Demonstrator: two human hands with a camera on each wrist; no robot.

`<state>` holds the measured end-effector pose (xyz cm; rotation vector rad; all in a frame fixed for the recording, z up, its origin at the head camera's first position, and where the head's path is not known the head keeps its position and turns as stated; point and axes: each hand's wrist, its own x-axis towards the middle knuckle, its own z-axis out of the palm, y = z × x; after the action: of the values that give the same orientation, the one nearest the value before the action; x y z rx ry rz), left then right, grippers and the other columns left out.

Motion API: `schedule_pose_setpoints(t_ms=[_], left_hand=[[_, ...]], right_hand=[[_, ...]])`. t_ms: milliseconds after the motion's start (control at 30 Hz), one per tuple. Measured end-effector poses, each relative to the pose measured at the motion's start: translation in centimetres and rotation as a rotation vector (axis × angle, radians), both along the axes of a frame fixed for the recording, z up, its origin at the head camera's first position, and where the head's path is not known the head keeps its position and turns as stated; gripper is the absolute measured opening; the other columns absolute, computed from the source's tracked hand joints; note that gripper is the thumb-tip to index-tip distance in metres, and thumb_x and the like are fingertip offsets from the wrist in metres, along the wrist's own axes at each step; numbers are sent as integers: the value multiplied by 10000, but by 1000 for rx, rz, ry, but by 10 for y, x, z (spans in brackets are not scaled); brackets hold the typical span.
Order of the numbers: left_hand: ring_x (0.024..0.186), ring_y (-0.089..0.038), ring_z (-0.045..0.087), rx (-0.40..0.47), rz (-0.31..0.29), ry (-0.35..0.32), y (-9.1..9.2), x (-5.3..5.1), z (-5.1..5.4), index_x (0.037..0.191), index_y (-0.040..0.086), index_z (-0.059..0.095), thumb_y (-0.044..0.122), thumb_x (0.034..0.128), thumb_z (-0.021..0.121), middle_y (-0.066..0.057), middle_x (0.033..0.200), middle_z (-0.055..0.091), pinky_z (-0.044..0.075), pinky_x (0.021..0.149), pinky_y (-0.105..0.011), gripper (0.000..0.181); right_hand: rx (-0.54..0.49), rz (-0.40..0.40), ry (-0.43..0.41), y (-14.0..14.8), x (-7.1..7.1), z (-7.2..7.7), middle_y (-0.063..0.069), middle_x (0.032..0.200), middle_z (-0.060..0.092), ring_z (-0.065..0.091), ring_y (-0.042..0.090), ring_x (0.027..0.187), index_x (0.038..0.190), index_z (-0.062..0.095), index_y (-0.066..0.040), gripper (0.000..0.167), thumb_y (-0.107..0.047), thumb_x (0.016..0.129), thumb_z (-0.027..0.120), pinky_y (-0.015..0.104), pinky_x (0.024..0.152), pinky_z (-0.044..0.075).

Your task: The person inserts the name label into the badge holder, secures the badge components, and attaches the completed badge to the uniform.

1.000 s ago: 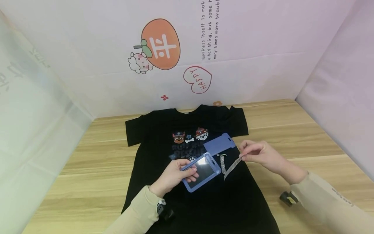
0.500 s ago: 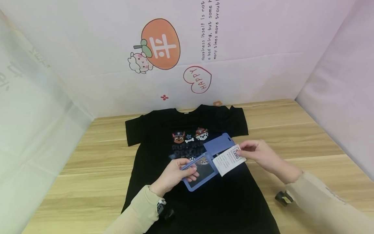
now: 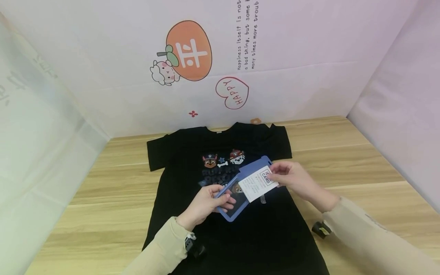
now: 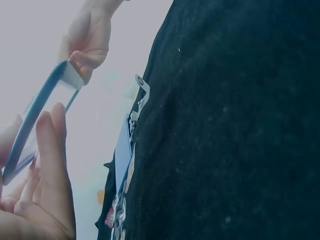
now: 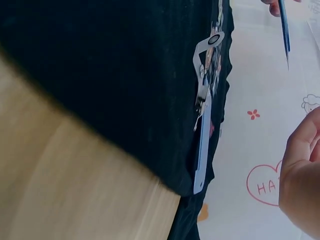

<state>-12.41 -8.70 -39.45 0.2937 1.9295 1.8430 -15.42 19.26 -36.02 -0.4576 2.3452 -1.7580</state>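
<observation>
My left hand (image 3: 206, 202) grips the blue card-holder frame (image 3: 231, 217) by its left side, thumb in front and fingers behind the see-through window. Between the thumb and fingers of my right hand (image 3: 295, 179) is a white ID card (image 3: 258, 184), printed side up. The card overlaps the upper right part of the frame; whether it has entered the frame I cannot tell. Behind the card, a blue cover piece (image 3: 254, 165) lies on the black T-shirt (image 3: 268, 236). Next to that piece is a clear strap with a metal clip (image 5: 202, 90), mostly hidden by the card in the head view.
The T-shirt is spread on a wood-grain table (image 3: 113, 198), cartoon dogs (image 3: 210, 160) printed on its chest. A white printed cloth (image 3: 292, 57) hangs behind the table, and cloth also hangs at both sides.
My right hand has turned the card from edge-on to face-up and moved it left over the frame. The frame has tilted slightly; my left hand stays nearly in place.
</observation>
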Motion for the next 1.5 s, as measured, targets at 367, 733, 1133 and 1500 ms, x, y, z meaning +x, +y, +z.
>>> schedule_pose_setpoints(t_ms=[367, 733, 1133, 1500], left_hand=[[735, -59, 692, 13, 20, -10, -1, -1, 2, 1115, -117, 544, 171, 965, 550, -124, 925, 730, 530, 615, -203, 325], [737, -63, 691, 21, 6, -11, -1, -1, 3, 1133, -100, 545, 171, 971, 539, -169, 962, 717, 532, 635, -217, 316], [693, -53, 671, -1, 35, -16, 0, -1, 4, 1159, -107, 536, 148, 977, 521, -210, 999, 701, 558, 663, -255, 314], [686, -72, 654, -4, 53, -14, 1, 0, 3, 1154, -109, 546, 135, 966, 537, -128, 934, 718, 553, 639, -252, 308]], right_hand=[[68, 41, 42, -16, -8, -1, 120, 865, 634, 594, 103, 695, 979, 602, 75, 158, -40, 878, 644, 211, 590, 510], [106, 36, 114, -29, -5, 1, 86, 780, 619, 558, 85, 637, 923, 627, 57, 139, -42, 846, 686, 225, 549, 505], [174, 38, 181, -43, -1, 1, 54, 744, 610, 535, 109, 630, 885, 658, -4, 115, -68, 817, 726, 208, 547, 474], [231, 8, 209, -55, 7, -3, 21, 741, 596, 520, 130, 639, 863, 662, -49, 123, -97, 796, 753, 214, 533, 449]])
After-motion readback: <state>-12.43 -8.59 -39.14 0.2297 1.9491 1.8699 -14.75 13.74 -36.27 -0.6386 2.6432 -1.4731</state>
